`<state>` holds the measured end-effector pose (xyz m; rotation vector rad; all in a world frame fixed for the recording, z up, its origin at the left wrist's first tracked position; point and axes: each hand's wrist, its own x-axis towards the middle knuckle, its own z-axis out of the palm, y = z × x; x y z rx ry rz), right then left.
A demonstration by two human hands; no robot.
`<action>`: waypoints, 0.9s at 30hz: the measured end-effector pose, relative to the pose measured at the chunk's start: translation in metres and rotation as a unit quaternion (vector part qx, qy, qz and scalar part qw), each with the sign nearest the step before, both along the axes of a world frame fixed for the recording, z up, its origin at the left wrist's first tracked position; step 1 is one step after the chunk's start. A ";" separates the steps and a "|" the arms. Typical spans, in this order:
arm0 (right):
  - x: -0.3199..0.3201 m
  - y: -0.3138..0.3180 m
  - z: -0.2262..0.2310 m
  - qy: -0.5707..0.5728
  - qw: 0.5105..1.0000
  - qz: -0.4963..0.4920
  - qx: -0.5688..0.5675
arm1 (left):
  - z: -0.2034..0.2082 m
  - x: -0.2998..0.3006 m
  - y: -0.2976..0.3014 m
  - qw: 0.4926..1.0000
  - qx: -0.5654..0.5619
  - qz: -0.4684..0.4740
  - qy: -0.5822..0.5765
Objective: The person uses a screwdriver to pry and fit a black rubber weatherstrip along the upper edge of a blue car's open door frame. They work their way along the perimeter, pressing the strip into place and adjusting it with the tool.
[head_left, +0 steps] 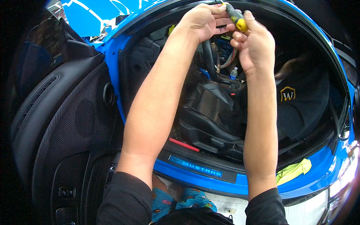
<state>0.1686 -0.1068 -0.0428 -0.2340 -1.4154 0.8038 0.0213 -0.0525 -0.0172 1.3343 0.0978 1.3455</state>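
Observation:
At the top of the door opening, my right hand [257,47] is closed round the handle end of a screwdriver [234,17] with a dark grey and yellow grip. The screwdriver leans up and to the left, and its tip runs out of view at the upper edge. My left hand [204,24] is raised beside it, thumb and forefinger closed by the front of the tool near the shaft. Its other fingers reach loosely behind the grip. Both forearms stretch up across the opening of a blue car [234,187].
The black door [75,112] stands open on the left. Inside are a steering wheel [208,56], a black seat [210,99], a dark seat cover [303,101] and a water bottle [233,73]. A red strip [183,144] lies by the sill; a yellow-green cloth [294,171] hangs at right.

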 end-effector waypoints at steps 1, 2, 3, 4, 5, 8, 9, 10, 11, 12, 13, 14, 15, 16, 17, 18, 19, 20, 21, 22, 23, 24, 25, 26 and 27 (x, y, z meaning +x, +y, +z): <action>-0.006 -0.004 -0.005 -0.016 0.978 -0.206 0.023 | 0.002 0.002 -0.011 0.999 -0.018 0.012 -0.029; -0.007 -0.003 -0.007 -0.079 0.929 -0.344 0.110 | 0.005 -0.003 -0.018 0.999 -0.039 0.010 -0.027; -0.009 -0.002 -0.008 -0.138 0.850 -0.471 0.193 | 0.007 -0.006 -0.013 0.999 -0.029 0.033 0.020; -0.007 -0.003 -0.011 -0.163 0.826 -0.506 0.188 | 0.009 -0.007 -0.004 0.996 -0.020 0.055 0.069; -0.008 -0.004 -0.013 -0.179 0.806 -0.528 0.196 | 0.007 0.002 -0.006 0.990 -0.015 0.116 0.084; -0.009 -0.003 -0.020 -0.195 0.726 -0.599 0.277 | 0.013 0.009 -0.012 0.973 -0.017 0.200 0.114; -0.008 -0.003 -0.019 -0.190 0.717 -0.601 0.298 | 0.017 0.009 -0.013 0.971 -0.016 0.210 0.117; -0.007 -0.004 -0.019 -0.184 0.708 -0.603 0.317 | 0.018 0.006 -0.013 0.982 -0.020 0.159 0.100; -0.005 -0.005 -0.019 -0.177 0.699 -0.606 0.335 | 0.019 0.007 -0.008 0.991 -0.014 0.116 0.068; -0.001 -0.001 -0.015 -0.159 0.690 -0.608 0.360 | 0.017 0.008 -0.003 0.997 -0.008 0.073 0.036; 0.000 0.000 -0.016 -0.135 0.819 -0.493 0.261 | 0.014 0.009 0.002 1.000 -0.002 0.030 0.005; -0.003 -0.005 -0.017 -0.107 0.915 -0.358 0.153 | 0.012 0.011 0.007 0.999 0.030 -0.015 0.000; -0.005 -0.008 -0.017 -0.075 0.974 -0.209 0.040 | 0.008 0.011 0.011 0.999 0.024 -0.019 0.010; 0.008 0.000 -0.013 -0.081 0.995 -0.052 -0.014 | 0.003 0.008 0.014 1.000 0.027 0.010 0.004; 0.011 -0.003 -0.012 -0.011 0.997 0.015 -0.075 | -0.003 0.010 0.004 0.999 0.028 0.036 0.001; 0.017 0.004 -0.014 -0.002 0.987 0.112 -0.112 | -0.004 0.013 0.005 0.999 0.034 0.014 -0.017; 0.023 0.013 -0.014 0.007 0.967 0.208 -0.148 | -0.005 0.015 0.004 0.999 0.040 -0.006 -0.036; 0.025 0.016 -0.011 -0.006 0.934 0.324 -0.152 | -0.007 0.012 0.003 0.997 0.045 -0.022 -0.052; 0.026 0.020 -0.008 -0.019 0.887 0.436 -0.152 | -0.007 0.013 0.003 0.995 0.058 -0.045 -0.067; 0.027 0.023 -0.005 -0.032 0.826 0.542 -0.150 | -0.008 0.016 0.003 0.992 0.071 -0.068 -0.083; 0.022 0.024 -0.002 -0.018 0.812 0.566 -0.145 | -0.009 0.013 0.005 0.988 0.083 -0.087 -0.095; 0.015 0.012 0.002 -0.015 0.894 0.428 -0.130 | -0.009 0.008 0.003 0.988 0.093 -0.088 -0.084; 0.007 -0.001 0.003 -0.011 0.954 0.279 -0.112 | -0.012 0.011 0.002 0.986 0.111 -0.070 -0.099; -0.001 -0.010 0.002 -0.077 0.992 0.056 -0.078 | -0.012 0.006 0.000 0.990 0.106 -0.069 -0.068; -0.008 -0.013 0.007 -0.176 0.951 -0.248 -0.049 | -0.012 0.001 -0.003 0.992 0.100 -0.069 -0.036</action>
